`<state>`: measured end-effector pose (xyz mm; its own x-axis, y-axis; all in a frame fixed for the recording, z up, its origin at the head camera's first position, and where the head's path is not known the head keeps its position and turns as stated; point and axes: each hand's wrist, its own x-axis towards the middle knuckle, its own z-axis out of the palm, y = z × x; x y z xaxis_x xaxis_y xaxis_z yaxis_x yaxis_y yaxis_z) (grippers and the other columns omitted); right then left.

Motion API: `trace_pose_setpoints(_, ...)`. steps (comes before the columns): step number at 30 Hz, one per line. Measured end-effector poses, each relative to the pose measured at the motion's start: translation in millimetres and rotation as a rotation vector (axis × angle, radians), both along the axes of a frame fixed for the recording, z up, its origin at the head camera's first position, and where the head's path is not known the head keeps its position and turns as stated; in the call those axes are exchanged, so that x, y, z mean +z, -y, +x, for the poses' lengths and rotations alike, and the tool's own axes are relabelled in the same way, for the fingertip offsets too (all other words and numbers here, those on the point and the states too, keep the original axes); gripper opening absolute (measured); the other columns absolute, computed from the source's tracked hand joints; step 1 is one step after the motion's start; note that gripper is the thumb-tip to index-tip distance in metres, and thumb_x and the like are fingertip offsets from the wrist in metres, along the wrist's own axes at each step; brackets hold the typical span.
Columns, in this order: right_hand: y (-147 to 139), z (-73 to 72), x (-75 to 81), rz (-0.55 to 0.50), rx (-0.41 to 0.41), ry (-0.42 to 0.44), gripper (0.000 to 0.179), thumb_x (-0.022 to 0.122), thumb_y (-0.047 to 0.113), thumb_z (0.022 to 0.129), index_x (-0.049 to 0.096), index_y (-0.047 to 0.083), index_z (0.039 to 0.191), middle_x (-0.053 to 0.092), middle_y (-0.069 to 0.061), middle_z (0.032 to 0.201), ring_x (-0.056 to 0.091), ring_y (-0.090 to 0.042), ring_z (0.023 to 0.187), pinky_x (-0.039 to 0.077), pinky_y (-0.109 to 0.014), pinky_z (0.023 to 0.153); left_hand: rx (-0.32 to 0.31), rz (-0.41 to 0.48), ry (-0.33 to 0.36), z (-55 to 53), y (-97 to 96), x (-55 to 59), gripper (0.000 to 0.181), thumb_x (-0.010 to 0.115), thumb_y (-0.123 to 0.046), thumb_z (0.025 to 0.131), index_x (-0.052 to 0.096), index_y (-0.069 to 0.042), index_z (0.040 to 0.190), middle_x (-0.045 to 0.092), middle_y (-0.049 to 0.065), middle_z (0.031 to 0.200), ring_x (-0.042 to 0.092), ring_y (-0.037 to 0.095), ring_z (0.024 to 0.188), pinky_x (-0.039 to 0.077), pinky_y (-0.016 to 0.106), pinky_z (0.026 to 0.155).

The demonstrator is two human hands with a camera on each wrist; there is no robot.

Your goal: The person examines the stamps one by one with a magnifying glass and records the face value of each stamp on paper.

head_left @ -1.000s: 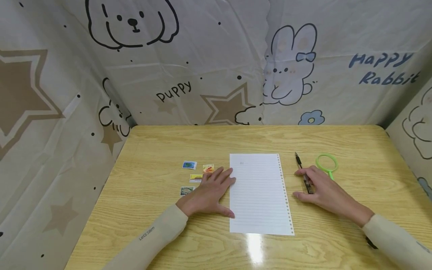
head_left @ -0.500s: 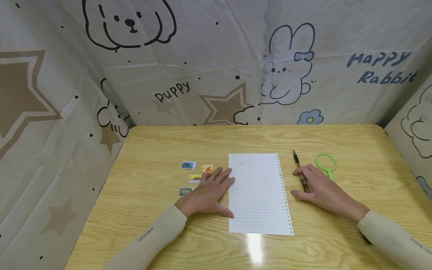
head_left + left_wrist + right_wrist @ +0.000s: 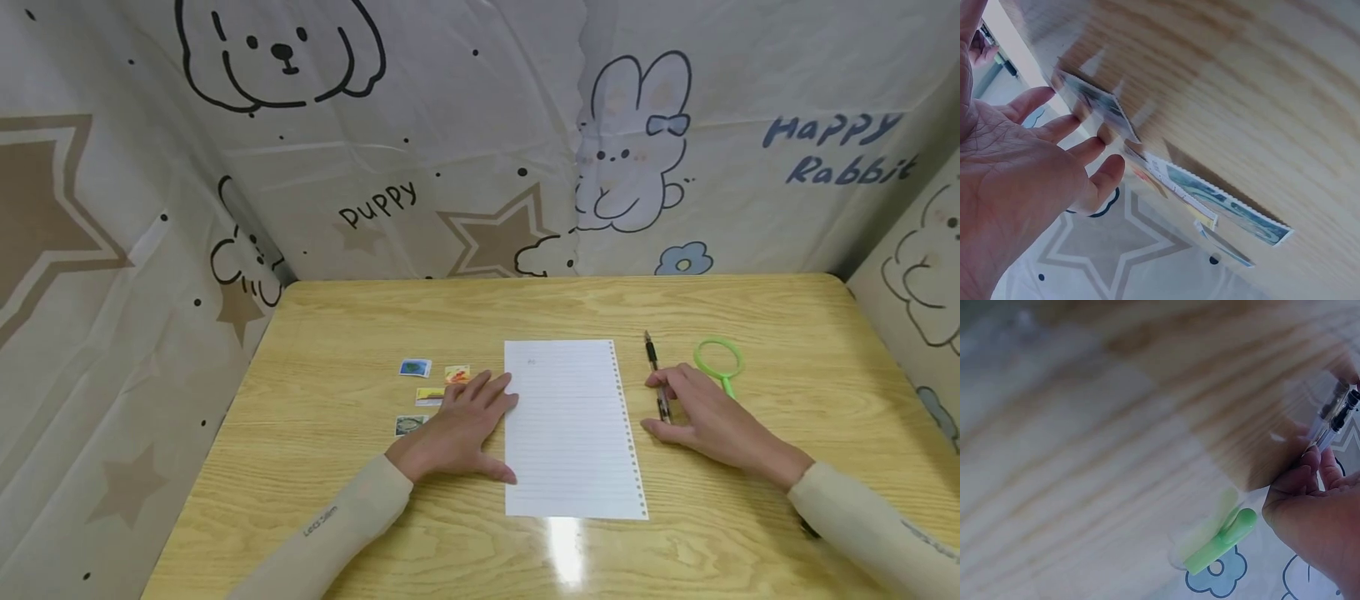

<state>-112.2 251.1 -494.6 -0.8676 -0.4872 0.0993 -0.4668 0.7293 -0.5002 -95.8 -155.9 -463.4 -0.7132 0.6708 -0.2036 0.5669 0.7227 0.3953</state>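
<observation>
On the table lies a sheet of lined paper (image 3: 566, 442) with a row of holes down its right side and a faint mark near the top. My left hand (image 3: 457, 429) is spread at its left edge, fingertips and thumb tip on the margin. Several stamps (image 3: 1229, 209) lie beside and partly behind that hand; one dark stamp (image 3: 1100, 106) shows beneath its fingers only in the left wrist view. My right hand (image 3: 705, 417) lies over a clear-barrelled black pen (image 3: 651, 350), fingertips touching the barrel, thumb apart near its lower end.
A green magnifying glass (image 3: 726, 383) lies right of the pen, its handle end partly behind the right hand. A small dark object (image 3: 808, 529) shows beneath the right sleeve. A patterned cloth (image 3: 420, 125) hangs along the table's back edge.
The pen has shifted slightly left and turned straighter, nearer in line with the paper's right side, with the right hand moving along. My left hand stays on the paper. The whole view drifts slightly.
</observation>
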Motion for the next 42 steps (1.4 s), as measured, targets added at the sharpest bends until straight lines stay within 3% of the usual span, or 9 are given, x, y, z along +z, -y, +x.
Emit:
trace_pose_setpoints(8,4,1.2,2.1,0.007,0.010,0.027,0.064,0.082,0.040,0.100,0.056,0.007,0.149,0.061,-0.007,0.126,0.055,-0.020,0.108,0.050,-0.048,0.090,0.002,-0.003,-0.005,2.0,3.8,3.0,0.109,0.088,-0.064,0.086,0.041,-0.007,0.166,0.022,0.020,0.178,0.017,0.046,0.162,0.016,0.073,0.123)
trace_pose_setpoints(15,1,3.8,7.1,0.010,-0.019,0.039,0.082,0.082,0.040,0.100,0.042,0.005,0.162,0.059,-0.007,0.120,0.054,-0.022,0.104,0.049,-0.046,0.083,0.002,0.040,-0.024,3.2,4.3,3.8,0.116,0.085,-0.065,0.088,0.030,-0.005,0.170,0.022,0.019,0.178,0.018,0.043,0.163,0.018,0.071,0.123)
trace_pose_setpoints(19,0,3.4,11.8,-0.007,-0.025,0.108,0.083,0.079,0.043,0.103,0.039,0.001,0.162,0.056,-0.007,0.120,0.053,-0.022,0.105,0.049,-0.046,0.085,0.016,0.038,-0.041,4.1,7.9,6.0,0.115,0.085,-0.064,0.089,0.029,-0.006,0.170,0.024,0.018,0.177,0.019,0.042,0.163,0.018,0.073,0.123)
trace_pose_setpoints(25,-4,2.5,22.4,-0.028,-0.059,0.212,0.081,0.075,0.039,0.106,0.035,-0.004,0.163,0.054,-0.011,0.124,0.052,-0.024,0.108,0.048,-0.046,0.087,0.016,0.112,-0.047,3.8,13.5,7.3,0.105,0.086,-0.056,0.092,0.035,-0.004,0.167,0.031,0.020,0.174,0.025,0.043,0.160,0.019,0.071,0.123)
trace_pose_setpoints(29,-7,4.2,27.0,-0.040,-0.095,0.203,0.071,0.070,0.030,0.109,0.039,-0.008,0.160,0.059,-0.018,0.132,0.059,-0.028,0.111,0.051,-0.051,0.090,0.057,0.155,-0.024,4.6,21.0,8.3,0.100,0.085,-0.054,0.094,0.037,-0.004,0.167,0.032,0.018,0.173,0.027,0.042,0.159,0.019,0.066,0.125)
trace_pose_setpoints(34,-11,6.9,30.2,-0.062,-0.141,0.204,0.060,0.064,0.027,0.113,0.043,-0.007,0.158,0.061,-0.023,0.140,0.066,-0.033,0.114,0.056,-0.054,0.090,0.088,0.189,-0.039,4.7,33.4,10.5,0.101,0.085,-0.052,0.094,0.036,-0.004,0.168,0.033,0.016,0.173,0.031,0.039,0.157,0.017,0.067,0.125)
trace_pose_setpoints(42,-17,8.7,32.4,-0.098,-0.228,0.083,0.049,0.071,0.018,0.108,0.055,-0.005,0.148,0.062,-0.024,0.135,0.067,-0.031,0.105,0.057,-0.039,0.079,0.115,0.204,-0.078,8.6,42.1,11.5,0.100,0.087,-0.050,0.093,0.036,-0.003,0.165,0.040,0.016,0.167,0.035,0.038,0.153,0.027,0.069,0.119)
